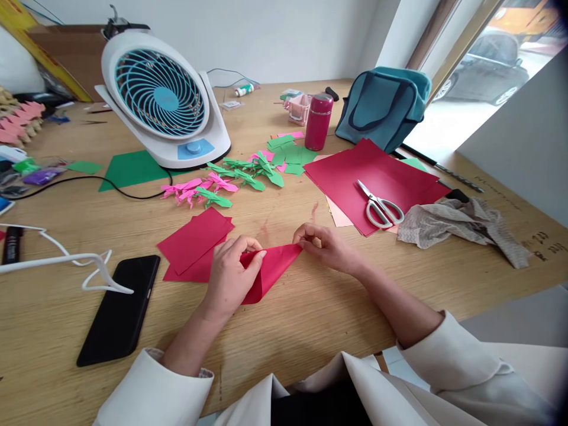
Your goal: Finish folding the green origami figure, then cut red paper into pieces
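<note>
Hands (275,260) pinch red paper (270,269), point toward person.

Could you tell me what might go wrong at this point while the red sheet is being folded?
The red paper is held only at two ends, by the left hand and the right hand, so the edges could slip out of line and the crease come out crooked. The left forearm lies close to the black phone near the table edge, and might nudge it. The fan, if running, could scatter the loose red sheets.
</note>
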Available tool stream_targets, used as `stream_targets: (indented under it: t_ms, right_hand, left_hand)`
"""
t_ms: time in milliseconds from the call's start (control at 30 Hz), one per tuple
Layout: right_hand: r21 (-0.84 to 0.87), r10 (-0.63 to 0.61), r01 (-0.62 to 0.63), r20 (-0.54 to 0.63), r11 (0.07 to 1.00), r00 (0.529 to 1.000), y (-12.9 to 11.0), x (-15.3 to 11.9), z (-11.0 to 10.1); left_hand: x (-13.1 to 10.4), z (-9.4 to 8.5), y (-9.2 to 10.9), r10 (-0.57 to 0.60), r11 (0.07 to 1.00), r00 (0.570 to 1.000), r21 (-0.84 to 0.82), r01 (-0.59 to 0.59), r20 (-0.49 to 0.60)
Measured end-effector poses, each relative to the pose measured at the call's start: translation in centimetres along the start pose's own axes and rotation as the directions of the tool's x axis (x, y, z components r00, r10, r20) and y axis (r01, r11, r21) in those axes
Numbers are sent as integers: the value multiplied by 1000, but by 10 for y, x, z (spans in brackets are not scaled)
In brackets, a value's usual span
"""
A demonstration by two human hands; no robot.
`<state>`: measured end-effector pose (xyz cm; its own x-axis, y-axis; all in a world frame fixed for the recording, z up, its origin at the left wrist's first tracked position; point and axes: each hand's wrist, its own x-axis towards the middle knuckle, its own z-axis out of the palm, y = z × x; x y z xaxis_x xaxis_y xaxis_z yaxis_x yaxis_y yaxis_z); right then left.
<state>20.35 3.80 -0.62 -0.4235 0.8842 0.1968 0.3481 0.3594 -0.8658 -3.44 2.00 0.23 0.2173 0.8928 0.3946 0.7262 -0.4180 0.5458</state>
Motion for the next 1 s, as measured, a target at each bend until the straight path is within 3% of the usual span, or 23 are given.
stream_targets:
  t_ms: [300, 700, 867, 1000]
  right_hand:
    - [-313, -45, 105, 195, 944, 980, 1, 0, 0]
    - [-442, -3, 87, 186, 893, 983, 0, -1, 6]
    - [-450, -10, 91, 180, 888, 984, 1, -1, 6]
    - [-451, -4, 89, 185, 888, 983, 1, -1, 6]
  left_hand:
    - [-3, 8, -7, -19, 994, 977, 107, -4, 212]
    - [-5, 8, -5, 35, 954, 976, 282, -97, 215]
    - [-3, -1, 7, 138, 947, 967, 257, -193, 216]
    - [-7, -2, 23, 288, 930, 909, 137, -340, 303]
